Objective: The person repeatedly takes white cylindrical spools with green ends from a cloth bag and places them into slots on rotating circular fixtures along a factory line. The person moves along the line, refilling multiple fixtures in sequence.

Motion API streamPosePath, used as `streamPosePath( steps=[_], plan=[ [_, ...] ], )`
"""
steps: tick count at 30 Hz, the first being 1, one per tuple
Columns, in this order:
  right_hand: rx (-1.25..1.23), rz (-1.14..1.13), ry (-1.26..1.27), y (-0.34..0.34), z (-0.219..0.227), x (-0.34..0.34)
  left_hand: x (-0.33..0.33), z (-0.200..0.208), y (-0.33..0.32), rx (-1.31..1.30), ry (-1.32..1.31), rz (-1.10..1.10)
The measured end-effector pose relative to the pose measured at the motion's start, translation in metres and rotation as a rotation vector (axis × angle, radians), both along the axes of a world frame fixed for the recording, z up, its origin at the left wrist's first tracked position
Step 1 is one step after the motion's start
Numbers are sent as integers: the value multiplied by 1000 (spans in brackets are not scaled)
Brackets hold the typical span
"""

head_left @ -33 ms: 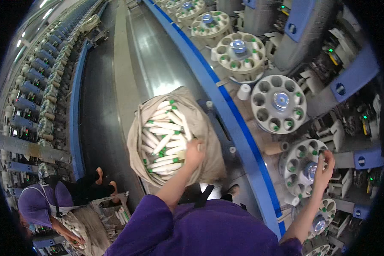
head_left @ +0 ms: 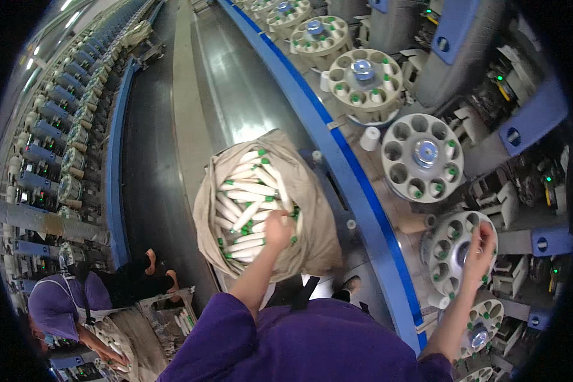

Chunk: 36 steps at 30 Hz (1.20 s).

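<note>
A beige cloth sack stands in front of me, full of white yarn bobbins with green tips. My left hand reaches into its right side, fingers curled round a bobbin that they mostly hide. To the right, my right hand is over a round white magazine with a ring of round pockets, some holding green-tipped bobbins. Its fingers are bent together near the rim and slightly blurred; whatever they pinch is too small to make out.
More round magazines line the machine on the right, behind a blue rail. White cones and a brown tube stand beside them. At lower left, a co-worker in purple bends over another sack.
My left hand has shifted slightly left and deeper among the bobbins. My right hand has moved a little left, in toward the magazine's middle. The whole view has drifted slightly.
</note>
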State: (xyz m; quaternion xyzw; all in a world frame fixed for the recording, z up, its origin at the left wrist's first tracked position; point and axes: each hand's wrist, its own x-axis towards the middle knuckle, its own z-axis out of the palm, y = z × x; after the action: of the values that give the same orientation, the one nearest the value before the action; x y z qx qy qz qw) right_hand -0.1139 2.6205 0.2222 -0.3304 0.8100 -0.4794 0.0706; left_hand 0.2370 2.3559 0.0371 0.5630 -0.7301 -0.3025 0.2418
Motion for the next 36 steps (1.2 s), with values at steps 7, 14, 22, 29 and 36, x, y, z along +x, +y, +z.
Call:
streamPosePath(
  steps=[7,14,22,29,36],
  plan=[
    [441,676,-474,-183,-127,199,122,-15,-87,32,-153,84],
    [514,555,50,-298,-224,278,84,-43,-130,-382,-523,-368],
    [623,563,-559,-321,-228,259,120,-34,-130,342,-557,-406],
    [416,246,-1362,-224,-198,230,114,-23,-213,975,315,372],
    [179,22,-1350,-160,-139,206,38,-65,-220,956,649,444]
  ],
)
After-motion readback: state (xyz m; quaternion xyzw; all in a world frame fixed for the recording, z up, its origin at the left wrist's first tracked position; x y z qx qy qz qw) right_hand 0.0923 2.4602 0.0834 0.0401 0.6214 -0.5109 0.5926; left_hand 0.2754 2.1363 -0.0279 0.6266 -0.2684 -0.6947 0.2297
